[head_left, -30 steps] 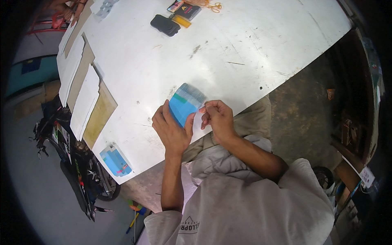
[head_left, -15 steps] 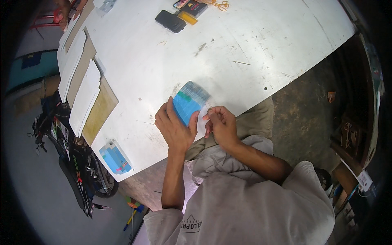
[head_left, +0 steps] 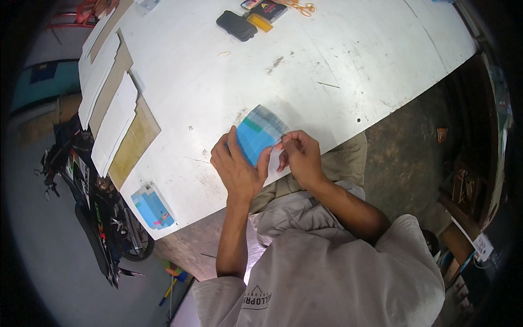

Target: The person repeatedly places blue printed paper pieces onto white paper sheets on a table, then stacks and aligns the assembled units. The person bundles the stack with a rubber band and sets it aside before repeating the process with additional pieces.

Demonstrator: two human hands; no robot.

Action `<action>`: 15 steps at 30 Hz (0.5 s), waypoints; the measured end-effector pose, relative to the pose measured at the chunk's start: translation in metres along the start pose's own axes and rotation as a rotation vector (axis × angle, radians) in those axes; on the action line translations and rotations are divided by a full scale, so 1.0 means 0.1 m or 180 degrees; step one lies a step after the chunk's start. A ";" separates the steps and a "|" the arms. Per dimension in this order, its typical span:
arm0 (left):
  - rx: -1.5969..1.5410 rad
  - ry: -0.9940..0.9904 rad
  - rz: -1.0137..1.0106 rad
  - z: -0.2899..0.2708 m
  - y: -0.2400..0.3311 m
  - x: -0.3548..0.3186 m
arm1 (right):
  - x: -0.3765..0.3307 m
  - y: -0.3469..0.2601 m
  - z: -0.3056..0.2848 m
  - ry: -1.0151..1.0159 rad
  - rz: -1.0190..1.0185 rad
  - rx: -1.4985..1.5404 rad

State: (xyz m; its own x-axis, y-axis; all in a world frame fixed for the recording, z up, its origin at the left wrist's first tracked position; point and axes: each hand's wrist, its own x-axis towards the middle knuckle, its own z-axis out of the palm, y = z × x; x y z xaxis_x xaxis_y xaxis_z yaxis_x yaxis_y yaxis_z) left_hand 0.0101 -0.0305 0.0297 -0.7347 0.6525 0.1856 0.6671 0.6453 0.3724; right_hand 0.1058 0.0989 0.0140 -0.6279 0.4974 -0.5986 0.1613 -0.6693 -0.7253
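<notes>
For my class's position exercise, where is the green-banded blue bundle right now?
In the head view, the blue bundle is near the centre, over the white table, held in the left hand, with the right hand at its right side.

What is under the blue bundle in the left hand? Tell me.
White table shows beyond the blue bundle; whatever lies directly beneath is hidden by it and the left hand.

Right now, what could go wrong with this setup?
1. The left hand holds the blue bundle while the right hand is at its right edge; a loose grip might let it twist or slip.
2. The second blue bundle lies near the corner of the white table; a stray bump could knock it off.
</notes>
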 end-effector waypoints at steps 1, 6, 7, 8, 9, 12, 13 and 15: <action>0.0000 0.0003 0.0005 0.00 0.00 0.00 | -0.01 0.01 -0.01 -0.0003 -0.0031 -0.0005; -0.0017 -0.0002 -0.0016 -0.02 0.04 0.02 | -0.03 0.04 -0.01 -0.0035 -0.0125 -0.0072; -0.0018 0.0005 -0.0008 -0.02 0.04 0.02 | -0.02 0.06 -0.02 -0.0055 -0.0151 -0.0086; -0.0018 0.0013 -0.0001 -0.02 0.04 0.02 | -0.02 0.07 -0.02 -0.0076 -0.0176 -0.0100; -0.0017 0.0023 0.0006 -0.03 0.04 0.03 | -0.01 0.07 -0.02 -0.0113 -0.0154 -0.0147; -0.0112 -0.0089 -0.0160 -0.05 0.07 0.02 | -0.02 0.08 -0.06 -0.0062 -0.0260 -0.0333; -0.0232 -0.0139 -0.0128 -0.09 0.06 0.01 | -0.06 0.09 -0.07 0.0069 -0.0412 -0.0417; -0.0462 -0.0183 -0.0096 -0.21 -0.04 0.02 | -0.14 0.03 -0.18 0.0288 -0.0682 -0.0683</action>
State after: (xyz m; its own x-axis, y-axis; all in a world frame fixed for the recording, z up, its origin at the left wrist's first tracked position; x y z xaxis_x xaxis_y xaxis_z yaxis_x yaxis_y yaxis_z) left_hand 0.0034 -0.0401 0.0481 -0.7431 0.6580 0.1216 0.6170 0.6034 0.5052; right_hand 0.1291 0.0999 0.0141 -0.5961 0.6681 -0.4453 0.1957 -0.4169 -0.8876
